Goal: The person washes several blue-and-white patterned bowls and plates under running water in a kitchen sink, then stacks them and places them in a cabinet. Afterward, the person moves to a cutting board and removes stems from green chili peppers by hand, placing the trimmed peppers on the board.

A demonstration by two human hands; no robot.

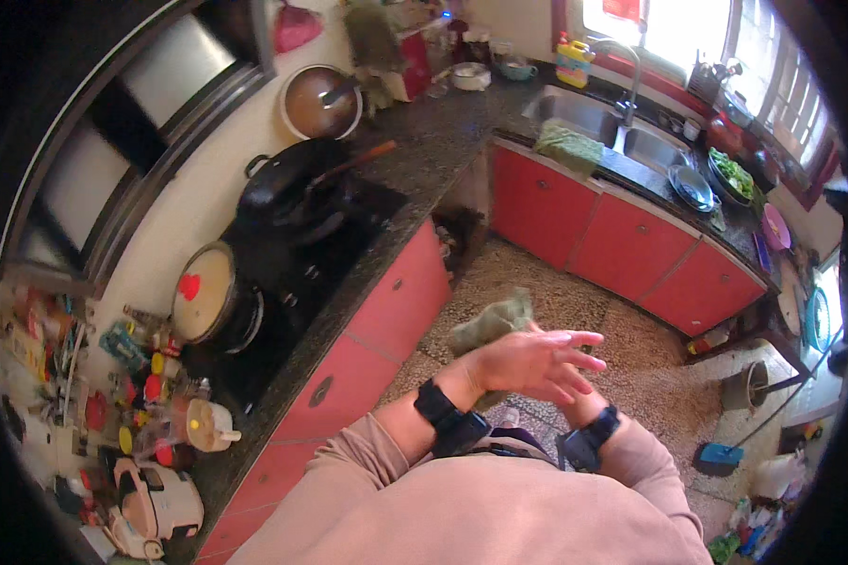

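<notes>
My left hand (537, 364) reaches across in front of my body, its fingers spread and nothing between them. My right hand (581, 402) crosses beneath it, mostly hidden by the left hand. A green cloth (495, 321) shows beyond my left wrist, with a bit of it also on the near side; it appears bunched in my right hand, under the left. Both forearms wear a dark strap with a small box. Below the hands, a shoe tip (510, 417) shows on the floor.
A countertop (424, 169) carries a black wok (290, 180), a lidded pot (203, 293) and a rice cooker (159, 498). Beyond are a double sink (579, 116) and red cabinets (537, 191). A bucket (743, 387) and blue broom (721, 454) stand at right.
</notes>
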